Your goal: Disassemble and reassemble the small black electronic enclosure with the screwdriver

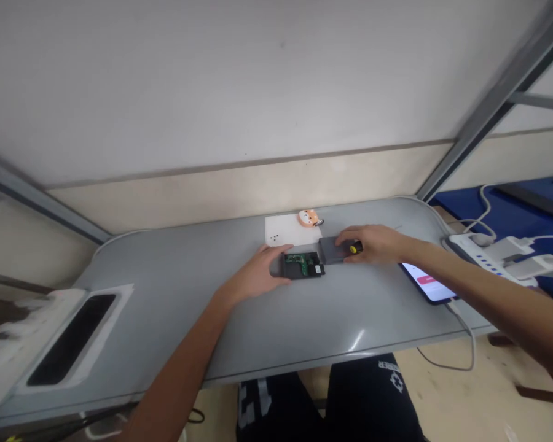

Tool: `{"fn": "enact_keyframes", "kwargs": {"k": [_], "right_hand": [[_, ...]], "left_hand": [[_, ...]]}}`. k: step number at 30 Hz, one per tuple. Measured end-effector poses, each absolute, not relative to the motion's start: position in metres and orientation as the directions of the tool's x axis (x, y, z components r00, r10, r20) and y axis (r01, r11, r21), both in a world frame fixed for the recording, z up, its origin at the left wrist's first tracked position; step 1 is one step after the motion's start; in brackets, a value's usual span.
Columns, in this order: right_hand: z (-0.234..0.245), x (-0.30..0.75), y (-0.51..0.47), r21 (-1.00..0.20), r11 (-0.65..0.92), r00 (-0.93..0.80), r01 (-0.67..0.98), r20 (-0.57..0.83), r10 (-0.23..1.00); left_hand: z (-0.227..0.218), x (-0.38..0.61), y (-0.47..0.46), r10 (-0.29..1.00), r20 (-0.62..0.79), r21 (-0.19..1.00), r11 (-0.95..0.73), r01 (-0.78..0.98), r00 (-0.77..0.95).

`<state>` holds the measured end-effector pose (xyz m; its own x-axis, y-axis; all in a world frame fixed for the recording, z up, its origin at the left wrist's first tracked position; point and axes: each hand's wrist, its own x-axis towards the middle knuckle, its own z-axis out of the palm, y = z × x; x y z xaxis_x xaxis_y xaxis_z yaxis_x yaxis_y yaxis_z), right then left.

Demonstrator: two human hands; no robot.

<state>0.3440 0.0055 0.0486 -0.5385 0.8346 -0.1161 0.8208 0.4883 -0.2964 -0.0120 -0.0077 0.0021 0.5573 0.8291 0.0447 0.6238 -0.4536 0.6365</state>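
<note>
My left hand [258, 273] grips the left end of an opened black device casing [303, 265], thumb at the near edge and fingers at the far edge. A green circuit board shows inside it. Just right of it, my right hand [373, 242] has its fingers closed around a dark grey flat cover [332, 250]. A small black tool with a yellow end [356, 247], possibly a screwdriver, sticks out of the same hand. Behind the casing lies a white sheet [283, 228] with several tiny dark screws on it and an orange-and-white animal-face case [308, 217].
A lit phone [428, 282] on a cable lies under my right forearm. Beyond it sits a white power strip [483, 258] with chargers. At the left is a black phone-like slab [71, 341] on white material. A wall backs the grey table [184, 325]; metal posts stand at both sides.
</note>
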Motion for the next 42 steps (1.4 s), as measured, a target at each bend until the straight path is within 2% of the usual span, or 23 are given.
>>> {"fn": "enact_keyframes", "kwargs": {"k": [4, 8, 10, 16, 22, 29, 32, 34, 36, 37, 38, 39, 42], "right_hand": [[0.059, 0.34, 0.011, -0.385, 0.361, -0.471, 0.849, -0.242, 0.848], [0.061, 0.328, 0.01, -0.466, 0.357, -0.505, 0.81, -0.244, 0.828], [0.057, 0.32, 0.005, -0.448, 0.415, -0.543, 0.792, -0.207, 0.814], [0.038, 0.294, -0.016, -0.26, 0.637, -0.663, 0.726, -0.017, 0.748], [0.025, 0.28, -0.02, -0.252, 0.66, -0.664, 0.708, 0.083, 0.744], [0.01, 0.278, -0.026, -0.35, 0.603, -0.592, 0.717, 0.151, 0.791], [0.017, 0.276, -0.023, -0.489, 0.581, -0.589, 0.65, 0.159, 0.792], [0.028, 0.273, -0.013, -0.654, 0.536, -0.488, 0.534, 0.279, 0.827], [0.038, 0.268, 0.002, -0.81, 0.473, -0.145, 0.347, 0.452, 0.88], [0.04, 0.265, 0.012, -0.873, 0.432, 0.054, 0.227, 0.454, 0.889], [0.04, 0.261, 0.021, -0.905, 0.415, 0.208, 0.097, 0.426, 0.88], [0.037, 0.258, 0.029, -0.917, 0.399, 0.292, -0.009, 0.379, 0.878], [0.016, 0.246, 0.045, -0.963, 0.222, 0.327, -0.153, 0.162, 0.931]], "left_hand": [[0.0, -0.009, -0.008, 0.85, 0.026, 0.64, -0.418, 0.645, 0.526], [-0.004, -0.006, -0.008, 0.855, 0.036, 0.625, -0.423, 0.656, 0.517], [-0.006, -0.004, -0.008, 0.855, 0.043, 0.618, -0.429, 0.659, 0.517], [-0.008, 0.005, -0.013, 0.86, 0.043, 0.612, -0.425, 0.667, 0.508], [-0.012, 0.008, -0.012, 0.85, 0.056, 0.592, -0.451, 0.668, 0.524], [-0.012, 0.002, -0.009, 0.83, 0.077, 0.547, -0.499, 0.672, 0.553], [-0.008, 0.001, -0.009, 0.779, 0.122, 0.533, -0.574, 0.622, 0.615], [-0.005, 0.001, -0.01, 0.751, 0.152, 0.518, -0.614, 0.596, 0.643], [-0.002, 0.002, -0.013, 0.744, 0.161, 0.496, -0.629, 0.599, 0.648], [0.0, 0.002, -0.014, 0.744, 0.161, 0.486, -0.632, 0.604, 0.649], [0.002, 0.003, -0.015, 0.744, 0.159, 0.479, -0.633, 0.608, 0.649], [0.004, 0.003, -0.016, 0.745, 0.159, 0.475, -0.633, 0.611, 0.648], [0.006, 0.002, -0.016, 0.743, 0.178, 0.474, -0.639, 0.605, 0.645]]}}
